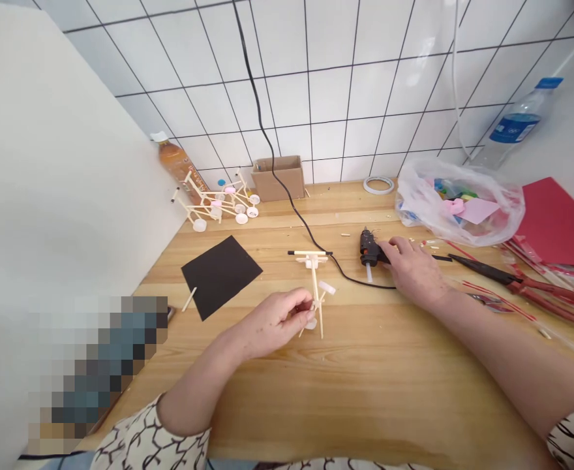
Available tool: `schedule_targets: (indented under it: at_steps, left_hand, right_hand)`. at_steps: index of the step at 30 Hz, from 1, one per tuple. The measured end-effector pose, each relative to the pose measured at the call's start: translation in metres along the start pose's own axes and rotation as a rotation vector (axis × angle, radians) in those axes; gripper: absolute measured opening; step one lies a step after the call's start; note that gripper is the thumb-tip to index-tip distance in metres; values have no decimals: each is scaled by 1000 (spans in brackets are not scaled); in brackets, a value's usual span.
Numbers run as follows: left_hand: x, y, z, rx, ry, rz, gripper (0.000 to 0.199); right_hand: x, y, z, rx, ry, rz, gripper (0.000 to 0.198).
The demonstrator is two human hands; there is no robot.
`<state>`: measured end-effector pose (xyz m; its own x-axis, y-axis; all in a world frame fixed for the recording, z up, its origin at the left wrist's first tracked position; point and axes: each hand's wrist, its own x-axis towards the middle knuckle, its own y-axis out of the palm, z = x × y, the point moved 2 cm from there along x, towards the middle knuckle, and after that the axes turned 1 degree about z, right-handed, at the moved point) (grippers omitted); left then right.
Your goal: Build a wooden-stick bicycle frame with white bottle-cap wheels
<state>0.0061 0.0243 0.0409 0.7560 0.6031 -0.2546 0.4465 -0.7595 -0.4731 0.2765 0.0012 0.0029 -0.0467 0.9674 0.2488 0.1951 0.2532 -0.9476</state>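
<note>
Partly within the left grip (278,320), mostly beyond it, the stick frame (315,281)

A white-capped bottle (171,156) and a blue-capped bottle (516,126) stand well apart.

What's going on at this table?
Someone is busy with a little stick model. Their left hand pinches it low down, while their right hand is at the handle of a black glue gun on the wooden table. Similar stick models with round white discs stand at the back left, near a cardboard box.
</note>
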Motion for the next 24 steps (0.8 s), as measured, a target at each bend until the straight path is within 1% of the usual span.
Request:
schedule_targets:
  at_steps: [3,5,7,9,11,14,17,19,21,24]
  left_hand:
    - [-1,-1,2,20,27,5,13]
    - [0,-2,4,23,46,-5,13]
    - [0,-2,6,12,54,-15,13]
    - [1,-3,8,-7,56,-22,13]
    - [1,-4,9,-25,50,-20,13]
    - [2,-4,10,-37,40,-17,14]
    - [3,-4,11,-57,46,-24,16]
    - [4,-4,14,-80,54,-20,15]
    - [4,-4,16,-104,64,-18,14]
    - [5,-5,19,-112,67,-11,14]
  right_hand:
    - [-2,-7,-1,-6,-8,4,43]
    - [-8,-18,5,10,-40,-42,47]
    - [-14,-31,19,78,-120,-114,44]
    - [-20,-39,38,182,-251,-150,37]
    - [-22,-38,56,239,-353,-123,31]
    - [-16,-24,73,236,-399,-47,25]
    - [-9,-13,75,213,-404,-16,22]
    - [-12,-15,72,217,-425,-1,21]
    - [-28,-25,67,257,-457,38,22]
    - [-74,-48,53,385,-472,131,26]
